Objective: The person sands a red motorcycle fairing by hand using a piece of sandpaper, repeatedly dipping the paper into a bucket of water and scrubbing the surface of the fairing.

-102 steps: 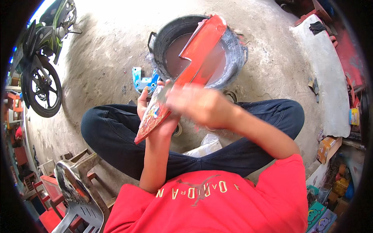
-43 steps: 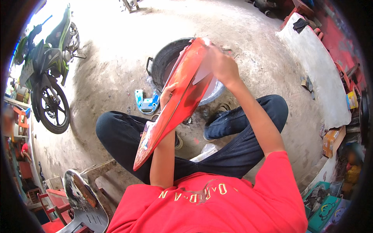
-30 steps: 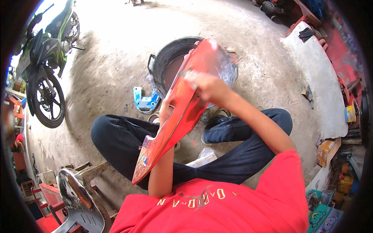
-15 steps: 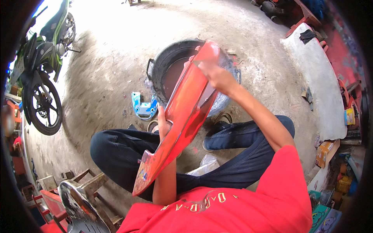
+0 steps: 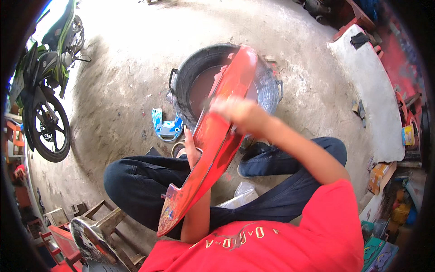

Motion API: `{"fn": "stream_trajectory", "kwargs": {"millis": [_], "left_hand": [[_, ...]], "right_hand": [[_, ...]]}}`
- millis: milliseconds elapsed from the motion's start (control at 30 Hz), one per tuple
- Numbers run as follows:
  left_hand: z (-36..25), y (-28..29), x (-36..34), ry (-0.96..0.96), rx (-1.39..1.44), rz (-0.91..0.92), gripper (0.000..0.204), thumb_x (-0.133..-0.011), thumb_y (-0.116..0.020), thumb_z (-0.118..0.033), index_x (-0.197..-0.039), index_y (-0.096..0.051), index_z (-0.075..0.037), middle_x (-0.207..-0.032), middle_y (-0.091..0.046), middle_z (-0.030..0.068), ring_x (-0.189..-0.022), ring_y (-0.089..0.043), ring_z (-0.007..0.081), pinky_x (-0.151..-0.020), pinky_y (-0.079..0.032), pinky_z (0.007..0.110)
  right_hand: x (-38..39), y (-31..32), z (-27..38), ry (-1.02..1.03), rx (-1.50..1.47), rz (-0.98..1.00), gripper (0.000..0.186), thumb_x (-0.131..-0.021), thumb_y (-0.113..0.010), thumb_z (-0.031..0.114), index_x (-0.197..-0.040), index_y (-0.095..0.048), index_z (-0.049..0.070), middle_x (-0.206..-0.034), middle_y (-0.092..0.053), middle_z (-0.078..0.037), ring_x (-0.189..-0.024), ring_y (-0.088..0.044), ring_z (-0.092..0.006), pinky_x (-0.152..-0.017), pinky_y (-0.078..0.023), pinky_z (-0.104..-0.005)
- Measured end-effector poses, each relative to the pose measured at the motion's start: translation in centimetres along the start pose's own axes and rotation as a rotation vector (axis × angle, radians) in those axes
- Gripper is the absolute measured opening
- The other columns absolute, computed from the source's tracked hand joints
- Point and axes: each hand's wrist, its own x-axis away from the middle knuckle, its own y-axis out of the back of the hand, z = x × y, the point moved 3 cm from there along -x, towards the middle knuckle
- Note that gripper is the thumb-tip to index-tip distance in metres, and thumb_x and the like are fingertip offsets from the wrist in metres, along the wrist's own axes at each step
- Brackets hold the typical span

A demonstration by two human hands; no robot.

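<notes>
A long red motorcycle body panel (image 5: 213, 145) slants across my lap, its far end above a black tub (image 5: 177, 97) of murky reddish water. The panel's near tip is scuffed and worn. My left hand (image 5: 192, 152) grips its left edge from below, partly hidden by it. Pressed on the middle of the panel's upper face is my right hand (image 5: 242, 115), its fingers curled and blurred by motion; whatever lies under them cannot be made out. On the floor left of the tub rests a blue and white U-shaped part (image 5: 166, 127).
A green and black motorcycle (image 5: 47, 90) stands at the left. At the lower left is a wooden stool (image 5: 108, 217) beside a dark scuffed panel (image 5: 93, 242). A pale slab (image 5: 369, 90) runs along the right, with a cardboard box (image 5: 378, 177) and clutter nearby.
My right hand has slid from the panel's far end down toward its middle, nearer to me. The left hand keeps its grip, and the panel has barely shifted.
</notes>
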Motion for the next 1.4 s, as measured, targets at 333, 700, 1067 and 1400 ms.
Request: {"fn": "stream_trajectory", "kwargs": {"millis": [333, 700, 1067, 1400], "left_hand": [[0.1, -0.2, 0.6, -0.018, -0.078, -0.100, 0.085, -0.102, -0.035, -0.067, -0.147, -0.044, 0.005, -0.134, -0.061, 0.0252, -0.114, -0.064, 0.0386, -0.105, -0.048, 0.049], [0.1, -0.7, 0.6, -0.007, -0.329, -0.011, 0.083, -0.102, -0.034, -0.065, -0.146, -0.047, 0.004, -0.133, -0.062, 0.0236, -0.115, -0.064, 0.0395, -0.105, -0.048, 0.049], [0.3, -0.9, 0.8, 0.083, -0.285, 0.078, 0.078, -0.104, -0.034, -0.060, -0.144, -0.047, 0.005, -0.134, -0.061, 0.0250, -0.118, -0.063, 0.0377, -0.108, -0.046, 0.048], [0.7, -1.7, 1.0, 0.055, -0.339, -0.069, 0.078, -0.105, -0.031, -0.059, -0.145, -0.046, 0.006, -0.131, -0.063, 0.0263, -0.115, -0.064, 0.0397, -0.108, -0.046, 0.048]], "right_hand": [[-0.2, 0.1, -0.6, 0.049, -0.027, -0.040, 0.039, -0.092, -0.053, 0.010, -0.128, -0.065, 0.004, -0.126, -0.070, -0.017, -0.120, -0.066, -0.0289, -0.104, -0.053, -0.0393], [0.2, 0.8, -2.2, -0.009, 0.038, -0.057, 0.053, -0.083, -0.071, 0.032, -0.125, -0.064, 0.001, -0.128, -0.068, -0.018, -0.118, -0.067, -0.0298, -0.101, -0.054, -0.0398], [1.0, 0.1, -5.0, -0.156, 0.135, -0.123, 0.040, -0.089, -0.063, 0.019, -0.127, -0.065, 0.007, -0.127, -0.069, -0.016, -0.113, -0.070, -0.0284, -0.102, -0.054, -0.0391], [0.8, -0.9, -7.6, -0.308, -0.017, -0.001, 0.035, -0.090, -0.058, 0.014, -0.122, -0.067, 0.005, -0.121, -0.072, -0.014, -0.105, -0.072, -0.0269, -0.092, -0.057, -0.0400]]}}
